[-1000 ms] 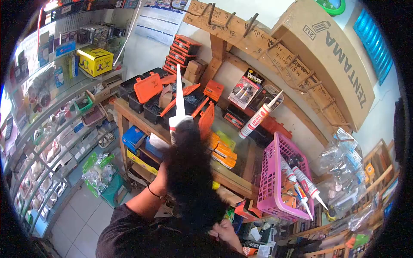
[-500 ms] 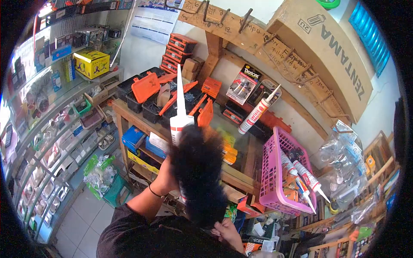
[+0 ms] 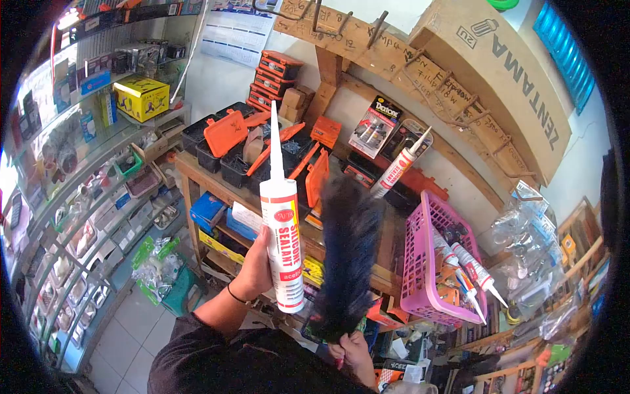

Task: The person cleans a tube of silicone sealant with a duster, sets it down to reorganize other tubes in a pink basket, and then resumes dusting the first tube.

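Note:
My left hand (image 3: 254, 270) grips a white silicone sealant cartridge (image 3: 282, 249) with red lettering, held upright with its long nozzle pointing up. Lower right of it, my right hand (image 3: 353, 348) is closed round the handle of a black fluffy duster (image 3: 348, 256). The duster head rises beside the cartridge, apart from it, and hides part of the wooden shelf behind. A second sealant cartridge (image 3: 397, 172) leans at the back of the shelf top, its lower end behind the duster. More cartridges (image 3: 472, 269) lie in a pink plastic basket (image 3: 413, 262) to the right.
Black organiser boxes with orange lids (image 3: 226, 131) crowd the left of the wooden shelf (image 3: 216, 190). A carded Dextone pack (image 3: 375, 128) stands against the wall. Metal hooks (image 3: 375, 29) stick out above. Glass display shelves (image 3: 98, 190) line the left side.
The duster has swung right, away from the cartridge, so the label now shows. My right hand has shifted slightly right and opened no grip. The left hand still holds the cartridge.

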`<state>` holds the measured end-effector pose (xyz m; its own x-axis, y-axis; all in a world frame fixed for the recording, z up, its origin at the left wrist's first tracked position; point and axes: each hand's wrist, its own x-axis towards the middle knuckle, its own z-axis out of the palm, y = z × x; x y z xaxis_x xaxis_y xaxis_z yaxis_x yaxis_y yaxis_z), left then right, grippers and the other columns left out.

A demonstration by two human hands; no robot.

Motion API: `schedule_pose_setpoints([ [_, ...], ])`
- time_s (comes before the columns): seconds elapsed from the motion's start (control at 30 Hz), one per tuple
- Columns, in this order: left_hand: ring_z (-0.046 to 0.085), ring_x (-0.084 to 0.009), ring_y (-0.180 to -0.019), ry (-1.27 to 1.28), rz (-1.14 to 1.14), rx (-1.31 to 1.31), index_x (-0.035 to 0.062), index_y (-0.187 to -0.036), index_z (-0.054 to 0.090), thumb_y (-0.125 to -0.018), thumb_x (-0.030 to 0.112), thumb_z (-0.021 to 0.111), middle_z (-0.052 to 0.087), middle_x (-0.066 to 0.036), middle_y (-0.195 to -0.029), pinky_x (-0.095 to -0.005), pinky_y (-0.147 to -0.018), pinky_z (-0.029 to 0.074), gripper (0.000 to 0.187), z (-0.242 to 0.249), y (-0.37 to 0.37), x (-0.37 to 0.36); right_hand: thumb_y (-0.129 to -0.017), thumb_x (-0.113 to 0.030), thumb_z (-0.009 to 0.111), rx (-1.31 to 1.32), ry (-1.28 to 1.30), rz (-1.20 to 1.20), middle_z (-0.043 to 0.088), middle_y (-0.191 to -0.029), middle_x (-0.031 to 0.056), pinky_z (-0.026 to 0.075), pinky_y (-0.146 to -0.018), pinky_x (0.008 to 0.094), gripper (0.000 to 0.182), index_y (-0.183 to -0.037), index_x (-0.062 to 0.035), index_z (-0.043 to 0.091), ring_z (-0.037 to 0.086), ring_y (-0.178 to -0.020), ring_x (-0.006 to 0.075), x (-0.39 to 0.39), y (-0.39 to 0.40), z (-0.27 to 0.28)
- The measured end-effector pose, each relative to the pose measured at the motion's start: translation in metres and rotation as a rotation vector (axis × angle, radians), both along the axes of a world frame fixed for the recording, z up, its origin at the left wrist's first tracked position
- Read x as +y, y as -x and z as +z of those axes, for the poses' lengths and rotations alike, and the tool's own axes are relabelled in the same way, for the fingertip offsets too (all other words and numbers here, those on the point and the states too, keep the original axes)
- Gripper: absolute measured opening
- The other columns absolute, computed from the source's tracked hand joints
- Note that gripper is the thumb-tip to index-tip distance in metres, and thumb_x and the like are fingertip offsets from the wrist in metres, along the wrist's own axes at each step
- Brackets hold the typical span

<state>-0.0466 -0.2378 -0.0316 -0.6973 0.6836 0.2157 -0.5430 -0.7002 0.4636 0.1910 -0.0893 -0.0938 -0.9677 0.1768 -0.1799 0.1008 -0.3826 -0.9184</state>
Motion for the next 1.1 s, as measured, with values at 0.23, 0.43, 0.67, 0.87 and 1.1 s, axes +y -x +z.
schedule_pose_setpoints([
  [0.23, 0.051, -0.0208, -0.092, -0.221, -0.164, -0.039, 0.0025, -0.107, 0.043, -0.085, 0.039, 0.040, 0.052, -0.012, -0.097, -0.0355, -0.082, 0.041, 0.043, -0.009, 0.003, -0.005, -0.086, -0.022, 0.046, -0.209, -0.134, -0.126, 0.036, -0.046, 0.0037, 0.026, -0.036, 0.0234, 0.043, -0.049, -0.0075, 0.031, 0.034, -0.041, 0.0131, -0.005, -0.007, 0.003],
  [0.43, 0.055, -0.0182, -0.079, 0.218, 0.462, 0.368, 0.0042, -0.103, 0.045, -0.084, 0.047, 0.039, 0.055, -0.008, -0.088, -0.0324, -0.070, 0.046, 0.047, -0.023, -0.001, 0.017, -0.085, -0.016, 0.049, -0.304, -0.444, 0.084, 0.033, -0.045, 0.0016, 0.025, -0.040, 0.0252, 0.041, -0.049, -0.0075, 0.031, 0.029, -0.041, 0.0102, -0.005, -0.007, 0.020],
  [0.67, 0.056, -0.0192, -0.081, 0.160, 0.220, 0.297, 0.0040, -0.104, 0.044, -0.083, 0.050, 0.038, 0.056, -0.007, -0.091, -0.0322, -0.073, 0.046, 0.051, -0.015, -0.004, 0.010, -0.085, -0.018, 0.047, -0.139, -0.080, 0.036, 0.038, -0.046, 0.0035, 0.026, -0.037, 0.0232, 0.030, -0.059, -0.0035, 0.043, 0.031, -0.039, 0.0082, 0.000, -0.008, 0.014],
  [0.87, 0.057, -0.0201, -0.072, -0.053, 0.017, -0.079, 0.0068, -0.102, 0.044, -0.086, 0.044, 0.037, 0.056, -0.008, -0.083, -0.0362, -0.067, 0.048, 0.042, -0.010, -0.007, 0.003, -0.085, -0.021, 0.049, -0.157, -0.006, -0.029, 0.034, -0.041, -0.0010, 0.038, -0.041, 0.0239, 0.045, -0.046, -0.0087, 0.032, 0.037, -0.038, 0.0098, -0.001, -0.004, 0.006],
  [1.1, 0.055, -0.0193, -0.077, 0.103, 0.119, -0.085, 0.0057, -0.112, 0.040, -0.084, 0.049, 0.036, 0.053, -0.011, -0.092, -0.0359, -0.069, 0.045, 0.052, 0.006, -0.012, 0.001, -0.085, -0.028, 0.049, -0.087, -0.213, 0.070, 0.033, -0.042, -0.0006, 0.028, -0.036, 0.0229, 0.048, -0.047, -0.0099, 0.029, 0.032, -0.036, 0.0095, -0.013, 0.006, 0.000],
])
